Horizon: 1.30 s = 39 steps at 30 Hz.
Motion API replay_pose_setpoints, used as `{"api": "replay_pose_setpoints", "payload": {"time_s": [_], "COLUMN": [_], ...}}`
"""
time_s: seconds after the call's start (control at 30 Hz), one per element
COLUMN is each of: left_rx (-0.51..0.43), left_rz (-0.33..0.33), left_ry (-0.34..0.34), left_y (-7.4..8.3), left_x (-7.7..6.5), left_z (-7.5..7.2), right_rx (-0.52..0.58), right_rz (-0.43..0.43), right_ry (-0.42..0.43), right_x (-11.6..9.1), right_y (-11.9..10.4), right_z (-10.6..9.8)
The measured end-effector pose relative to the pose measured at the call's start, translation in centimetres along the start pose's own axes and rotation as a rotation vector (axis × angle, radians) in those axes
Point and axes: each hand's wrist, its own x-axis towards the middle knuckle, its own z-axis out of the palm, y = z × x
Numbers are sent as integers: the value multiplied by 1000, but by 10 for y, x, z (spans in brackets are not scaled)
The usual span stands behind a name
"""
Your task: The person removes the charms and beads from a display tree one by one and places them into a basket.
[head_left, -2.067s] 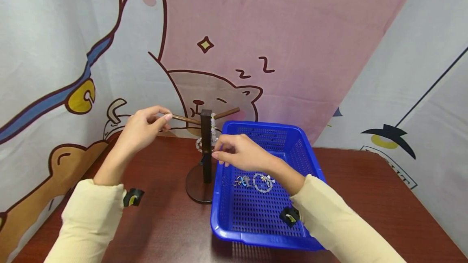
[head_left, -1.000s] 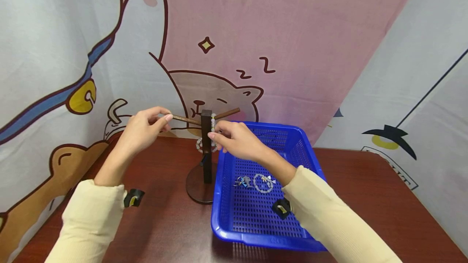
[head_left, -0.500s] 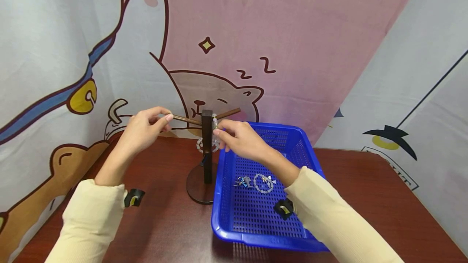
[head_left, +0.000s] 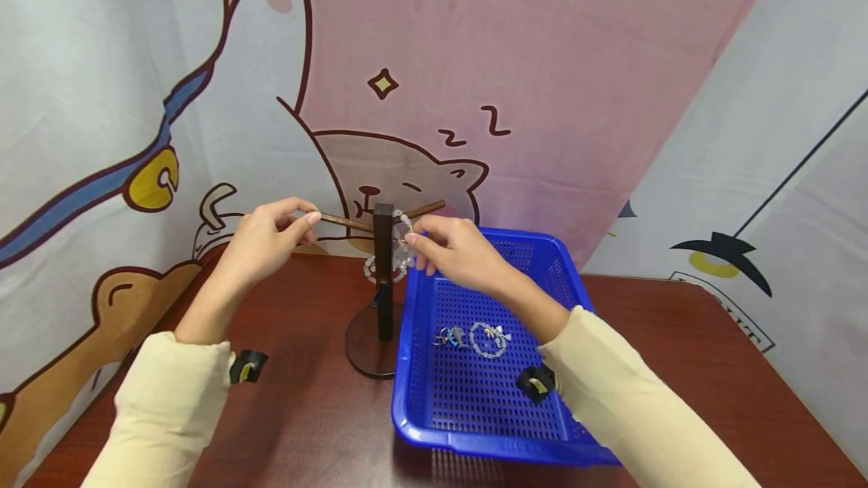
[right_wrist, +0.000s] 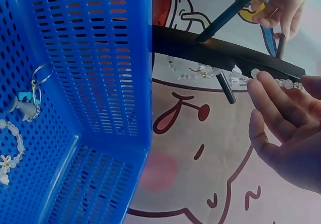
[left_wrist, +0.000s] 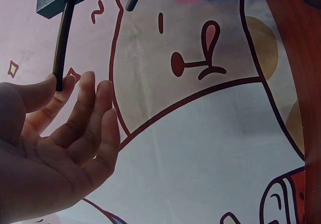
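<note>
A dark wooden stand with several pegs stands on the table. My left hand pinches the end of its upper left peg between thumb and forefinger, the other fingers loosely bent. A clear beaded bracelet hangs from the upper right peg. My right hand pinches this bracelet's near side between thumb and fingertips, tilting it away from the post. Lower down, another beaded bracelet hangs behind the post, which partly hides it.
A blue perforated basket stands right of the stand, below my right hand. In it lie a clear beaded bracelet with charms and a keychain with blue and grey parts. A printed cloth hangs behind the table.
My right hand has risen from the lower post to the upper bracelet, gripped it and drawn its near side rightward from the post. The left hand has stayed on its peg.
</note>
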Motion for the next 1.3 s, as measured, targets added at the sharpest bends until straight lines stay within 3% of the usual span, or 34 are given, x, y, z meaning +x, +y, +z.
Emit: {"api": "replay_pose_setpoints", "payload": {"time_s": [0.93,1.3], "left_rx": [-6,0], "left_rz": [-7,-13], "left_ry": [-12,-14], "left_y": [1,2], "left_x": [1,0], "left_z": [0,0], "right_rx": [5,12], "right_rz": [16,51], "right_ry": [69,101], "right_x": [-14,-21], "right_y": [3,14], "right_z": [-41,-55]}}
